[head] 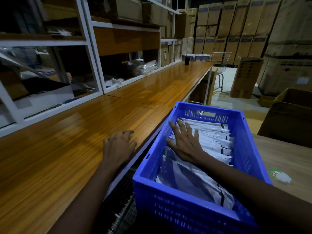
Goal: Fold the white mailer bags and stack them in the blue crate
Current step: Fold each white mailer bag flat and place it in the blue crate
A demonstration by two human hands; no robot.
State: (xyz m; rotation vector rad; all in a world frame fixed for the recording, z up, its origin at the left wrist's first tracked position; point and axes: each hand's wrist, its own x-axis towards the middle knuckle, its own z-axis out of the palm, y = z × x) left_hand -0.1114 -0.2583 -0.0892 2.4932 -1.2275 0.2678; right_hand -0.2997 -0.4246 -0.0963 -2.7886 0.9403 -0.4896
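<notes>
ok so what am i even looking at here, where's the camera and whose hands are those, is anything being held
There is no machine here, just a person's two bare hands. The single picture comes from a camera worn on the person's head, looking forward and down. The left hand rests on the long wooden counter, fingers loosely curled, holding nothing. The right hand lies spread flat on a row of folded white mailer bags standing in the blue crate, which sits beside the counter's edge. More loose bags lie at the crate's near end. Neither hand grips anything. Behind are white shelves and stacked cardboard boxes.
</notes>
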